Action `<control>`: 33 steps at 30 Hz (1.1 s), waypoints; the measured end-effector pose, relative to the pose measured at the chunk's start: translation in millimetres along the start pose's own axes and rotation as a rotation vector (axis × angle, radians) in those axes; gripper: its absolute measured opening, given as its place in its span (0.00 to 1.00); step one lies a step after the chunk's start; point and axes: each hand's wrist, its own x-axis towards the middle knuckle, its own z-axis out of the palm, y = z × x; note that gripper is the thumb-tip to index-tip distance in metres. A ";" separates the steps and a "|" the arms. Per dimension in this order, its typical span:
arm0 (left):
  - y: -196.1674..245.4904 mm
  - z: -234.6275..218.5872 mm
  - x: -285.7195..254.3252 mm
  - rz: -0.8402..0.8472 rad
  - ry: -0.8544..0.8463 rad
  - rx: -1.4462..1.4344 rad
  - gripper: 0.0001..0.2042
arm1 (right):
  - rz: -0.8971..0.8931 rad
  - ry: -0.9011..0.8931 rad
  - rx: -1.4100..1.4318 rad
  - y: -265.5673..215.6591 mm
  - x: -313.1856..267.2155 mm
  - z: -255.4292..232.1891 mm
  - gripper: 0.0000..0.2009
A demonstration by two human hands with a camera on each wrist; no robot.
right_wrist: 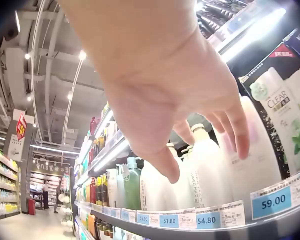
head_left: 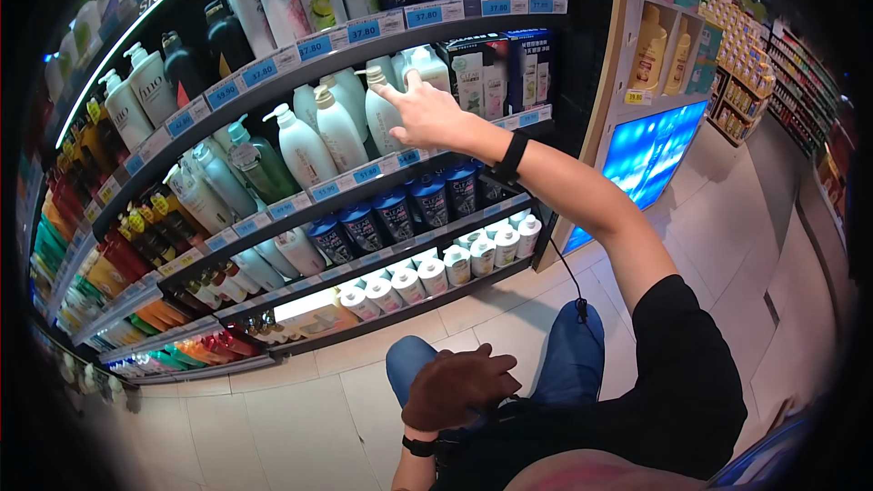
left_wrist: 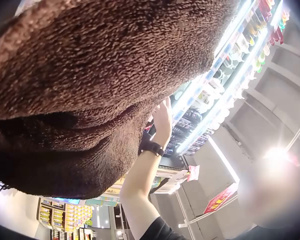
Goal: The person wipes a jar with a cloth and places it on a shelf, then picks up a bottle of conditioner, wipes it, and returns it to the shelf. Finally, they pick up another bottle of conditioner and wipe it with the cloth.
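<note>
The right hand (head_left: 427,114) reaches to the middle shelf with its fingers spread, by a white pump bottle (head_left: 381,114). In the right wrist view the hand (right_wrist: 165,95) hangs before the white bottles, thumb apart. Its fingers overlap a large white bottle (right_wrist: 252,155); whether they touch it is unclear. Low over the lap, brown fuzzy fabric (head_left: 459,386) covers the left hand, so its fingers are hidden. That fabric (left_wrist: 105,65) fills much of the left wrist view.
White pump bottles (head_left: 305,147) and a green bottle (head_left: 256,162) line the same shelf, beside Clear boxes (head_left: 477,77). Blue-capped bottles (head_left: 396,216) stand below. Price tags run along the shelf edge (right_wrist: 285,220). A lit blue panel (head_left: 647,159) is at the right.
</note>
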 end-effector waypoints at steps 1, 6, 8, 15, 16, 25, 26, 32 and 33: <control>-2.8 -4.9 -0.4 0.008 0.000 0.002 0.30 | 0.044 0.030 -0.001 -6.3 3.0 0.5 0.40; -17.5 -25.1 -10.4 0.016 0.032 0.003 0.29 | 0.059 0.135 -0.040 -16.4 18.6 20.7 0.39; -22.4 -29.7 -10.9 0.028 0.045 -0.004 0.29 | 0.089 0.122 -0.070 -21.3 21.0 21.8 0.41; -36.8 -47.5 -14.4 0.066 0.065 -0.029 0.27 | 0.129 0.016 -0.025 -16.9 43.4 29.4 0.42; -38.7 -48.9 -16.3 0.066 0.067 -0.035 0.27 | 0.132 0.000 -0.039 -17.2 47.2 30.3 0.42; -41.1 -42.9 -62.9 -0.021 0.065 -0.136 0.24 | 0.238 -0.068 -0.094 -22.1 74.3 45.1 0.36; -41.6 -41.7 -68.4 -0.031 0.065 -0.148 0.24 | 0.247 -0.075 -0.121 -26.1 70.9 41.6 0.37; -59.0 -7.6 -108.9 -0.223 0.270 -0.849 0.25 | 0.152 0.099 -0.196 -34.2 46.4 45.3 0.36; -69.0 -6.4 -107.9 -0.232 0.278 -0.851 0.25 | 0.150 0.111 -0.186 -41.2 40.5 42.5 0.34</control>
